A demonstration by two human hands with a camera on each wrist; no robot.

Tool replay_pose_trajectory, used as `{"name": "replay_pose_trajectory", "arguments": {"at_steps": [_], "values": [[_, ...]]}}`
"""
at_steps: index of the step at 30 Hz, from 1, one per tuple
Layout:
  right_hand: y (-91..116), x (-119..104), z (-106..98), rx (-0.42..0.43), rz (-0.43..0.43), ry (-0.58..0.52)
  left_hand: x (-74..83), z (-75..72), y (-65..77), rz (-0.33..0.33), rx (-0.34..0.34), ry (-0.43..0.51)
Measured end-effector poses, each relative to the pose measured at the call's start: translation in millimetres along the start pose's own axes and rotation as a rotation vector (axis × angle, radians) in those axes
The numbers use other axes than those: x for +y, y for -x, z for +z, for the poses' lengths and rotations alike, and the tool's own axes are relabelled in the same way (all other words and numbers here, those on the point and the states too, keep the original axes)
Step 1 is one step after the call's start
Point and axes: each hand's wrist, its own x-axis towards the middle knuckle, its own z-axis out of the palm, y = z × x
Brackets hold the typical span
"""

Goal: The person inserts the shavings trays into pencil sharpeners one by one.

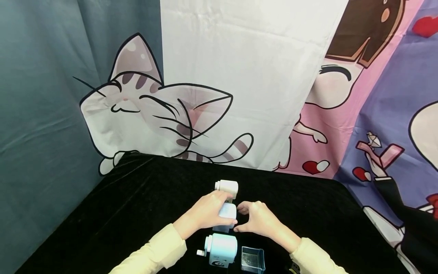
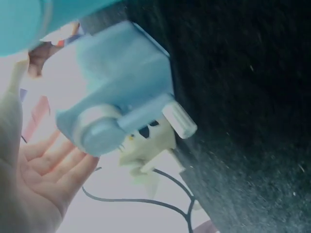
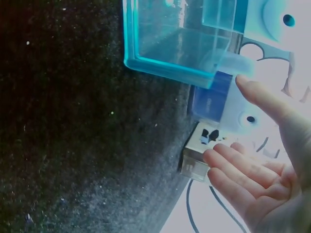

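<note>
A light blue crank pencil sharpener (image 1: 228, 211) stands in the middle of a row, its crank (image 2: 146, 111) facing the left wrist camera. My left hand (image 1: 212, 210) spans this sharpener, thumb on the near side and fingers on the far side. Its fingers (image 2: 58, 170) look extended in the left wrist view; firm contact is unclear. To the right of the same sharpener, my right hand (image 1: 258, 220) has its thumb and fingers spread apart, with nothing between them. A teal sharpener (image 1: 223, 248) sits nearer, and a cream sharpener (image 1: 227, 188) farther back.
A clear blue drawer (image 1: 252, 259) rests on the black cloth (image 1: 143, 224), right of the teal sharpener. Behind the table hangs a printed curtain (image 1: 253, 76) with a cat and cartoon figures.
</note>
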Motion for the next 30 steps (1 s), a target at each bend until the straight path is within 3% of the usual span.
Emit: {"name": "replay_pose_trajectory", "arguments": {"at_steps": [7, 15, 30], "values": [[4.6, -2.4, -7.3, 0.054, 0.010, 0.013, 14.0, -6.7, 2.2, 0.015, 0.033, -0.063], [12.2, -3.6, -17.8, 0.102, 0.007, 0.025, 20.4, -17.4, 5.9, 0.018, 0.056, -0.029], [29.4, -14.0, -28.1, 0.184, -0.042, 0.010, 41.3, -23.3, 20.1, -0.061, 0.013, -0.058]]}}
